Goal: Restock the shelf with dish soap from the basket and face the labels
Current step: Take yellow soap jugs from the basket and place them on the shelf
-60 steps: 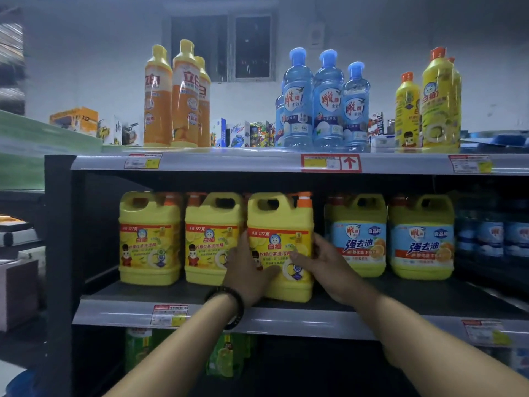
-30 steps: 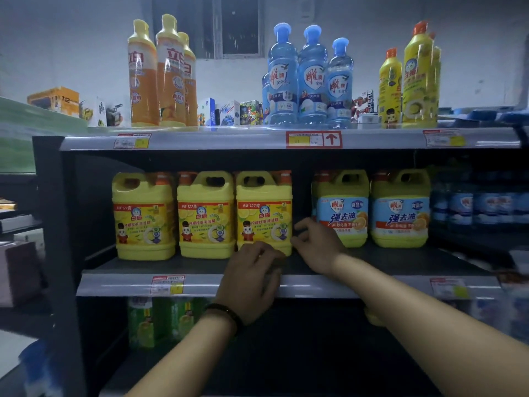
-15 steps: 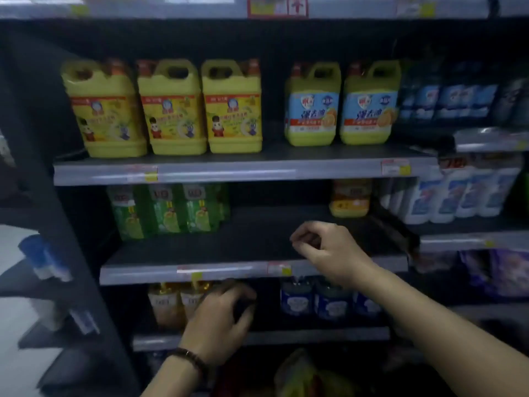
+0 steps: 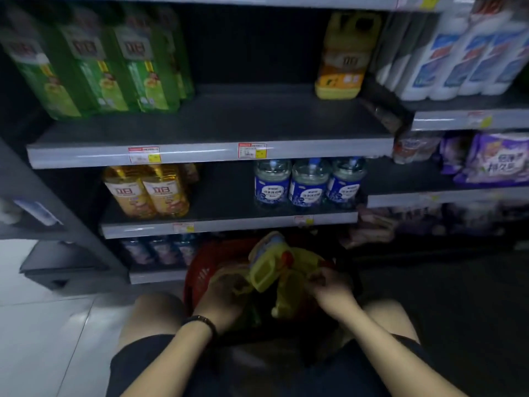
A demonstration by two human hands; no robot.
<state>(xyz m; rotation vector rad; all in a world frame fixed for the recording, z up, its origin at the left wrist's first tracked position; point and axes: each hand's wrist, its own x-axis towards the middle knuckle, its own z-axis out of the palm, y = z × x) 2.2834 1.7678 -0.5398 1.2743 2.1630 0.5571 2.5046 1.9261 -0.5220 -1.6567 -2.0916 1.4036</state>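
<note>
A red basket (image 4: 200,275) stands on the floor between my knees, below the shelves. In it lie yellow dish soap jugs. One yellow jug (image 4: 267,267) with a red cap is tilted up, its handle towards me. My left hand (image 4: 226,295), with a dark wristband, grips the jug's lower left side. My right hand (image 4: 332,287) has its fingers curled on the right side of the same jug. Another yellow jug (image 4: 289,296) lies under it. The picture is dim and blurred.
The shelf (image 4: 243,151) above holds green bottles (image 4: 94,67) at left and one orange-yellow jug (image 4: 342,61) at right, bare board between. Below stand amber bottles (image 4: 148,193) and blue bottles (image 4: 309,184). White bottles (image 4: 463,53) and purple bags (image 4: 498,159) fill the right bay.
My view has dropped from the upper shelves to the basket on the floor. Both hands left the shelved yellow jug, came down into the basket and closed on a jug.
</note>
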